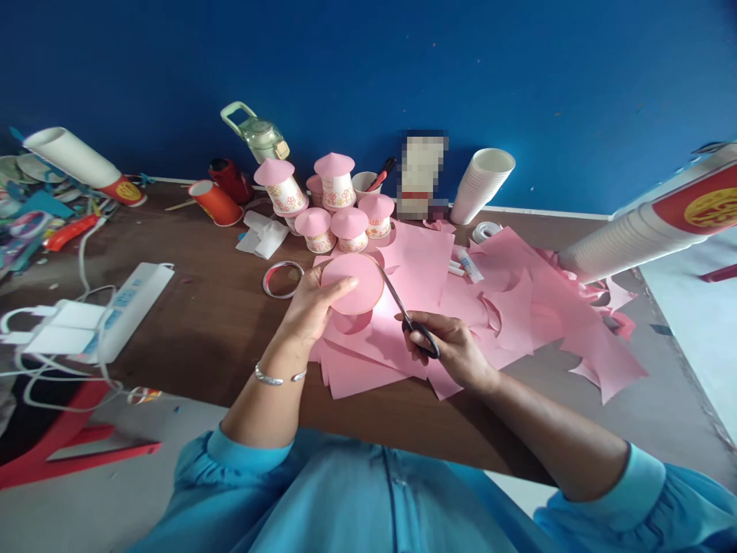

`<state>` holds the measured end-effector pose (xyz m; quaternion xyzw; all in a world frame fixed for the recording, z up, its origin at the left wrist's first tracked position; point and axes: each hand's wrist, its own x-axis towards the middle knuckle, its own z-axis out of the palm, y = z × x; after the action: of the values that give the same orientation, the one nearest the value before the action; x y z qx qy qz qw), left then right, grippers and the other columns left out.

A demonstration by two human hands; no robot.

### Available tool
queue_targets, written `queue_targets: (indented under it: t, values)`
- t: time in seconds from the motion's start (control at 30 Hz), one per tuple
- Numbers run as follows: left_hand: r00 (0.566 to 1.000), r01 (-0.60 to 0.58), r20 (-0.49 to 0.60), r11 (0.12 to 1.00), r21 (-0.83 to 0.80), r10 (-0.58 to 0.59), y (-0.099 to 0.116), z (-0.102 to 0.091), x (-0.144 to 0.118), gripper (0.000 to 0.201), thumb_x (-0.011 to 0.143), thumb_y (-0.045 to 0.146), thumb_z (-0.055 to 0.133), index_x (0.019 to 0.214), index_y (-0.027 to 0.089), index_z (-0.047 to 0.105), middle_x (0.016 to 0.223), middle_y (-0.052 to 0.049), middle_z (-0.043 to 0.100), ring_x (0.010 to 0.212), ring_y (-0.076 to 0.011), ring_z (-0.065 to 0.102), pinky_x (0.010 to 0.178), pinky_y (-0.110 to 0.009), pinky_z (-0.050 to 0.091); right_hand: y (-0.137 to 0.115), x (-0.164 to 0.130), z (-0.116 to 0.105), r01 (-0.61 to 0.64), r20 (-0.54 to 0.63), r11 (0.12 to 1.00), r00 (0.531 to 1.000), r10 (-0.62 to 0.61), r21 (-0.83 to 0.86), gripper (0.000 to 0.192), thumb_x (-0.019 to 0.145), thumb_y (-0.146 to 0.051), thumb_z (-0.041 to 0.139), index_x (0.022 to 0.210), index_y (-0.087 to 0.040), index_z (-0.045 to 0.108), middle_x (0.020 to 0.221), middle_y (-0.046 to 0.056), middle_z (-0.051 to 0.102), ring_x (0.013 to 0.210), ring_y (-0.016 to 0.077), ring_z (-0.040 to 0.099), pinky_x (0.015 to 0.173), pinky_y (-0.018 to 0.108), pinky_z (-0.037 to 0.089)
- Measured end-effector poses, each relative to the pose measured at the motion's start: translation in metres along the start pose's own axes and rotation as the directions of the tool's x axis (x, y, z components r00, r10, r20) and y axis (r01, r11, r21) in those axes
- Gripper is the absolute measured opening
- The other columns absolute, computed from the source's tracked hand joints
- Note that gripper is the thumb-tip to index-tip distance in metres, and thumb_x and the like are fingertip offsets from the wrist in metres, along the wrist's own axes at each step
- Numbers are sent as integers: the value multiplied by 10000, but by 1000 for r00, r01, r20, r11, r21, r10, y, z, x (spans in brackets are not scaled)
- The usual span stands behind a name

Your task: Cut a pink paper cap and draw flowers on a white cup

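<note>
My left hand (314, 303) grips a pink paper circle (360, 288) by its left side, thumb across its top face. In my right hand (446, 346) is a pair of scissors (397, 296) with black handles; the blades point up and left, and their tips meet the circle's right edge. Under both hands lie overlapping sheets of pink paper (423, 257), some with curved cut-outs. Just beyond the circle stand several small paper-cup houses (351, 230) with pink cone roofs and a printed flower pattern.
A tape roll (282, 279) lies left of my left hand. Stacked white cups (484, 184) stand at the back, and another long stack (633, 223) leans at right. A glue stick (470, 265) rests on the paper. A power strip (135, 311) with cables occupies the left side.
</note>
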<state>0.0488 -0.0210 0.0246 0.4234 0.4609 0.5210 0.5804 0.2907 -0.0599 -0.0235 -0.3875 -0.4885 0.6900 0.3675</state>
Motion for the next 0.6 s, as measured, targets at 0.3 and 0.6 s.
queue_targets:
  t: [0.3,0.6]
  values:
    - [1000,8,0,999,-45,-8,-2,-2,2,328,705,379,911,953,186,816,1057,-81,852,1040,-284,784,870,-347,626,-3,-1,1,4,3,1000,1000,-4,-4,530,875,-592,836,1162,-150,785,669,-7,625,559,115,529,538,287,484]
    - [991,-25,-133,999,-28,21,-2,1,3,336,692,392,914,938,207,779,1000,-50,830,1027,-263,772,903,-360,614,-3,-1,2,-6,5,1000,1000,6,6,523,868,-582,844,1155,-150,784,672,-12,619,557,117,530,533,290,490]
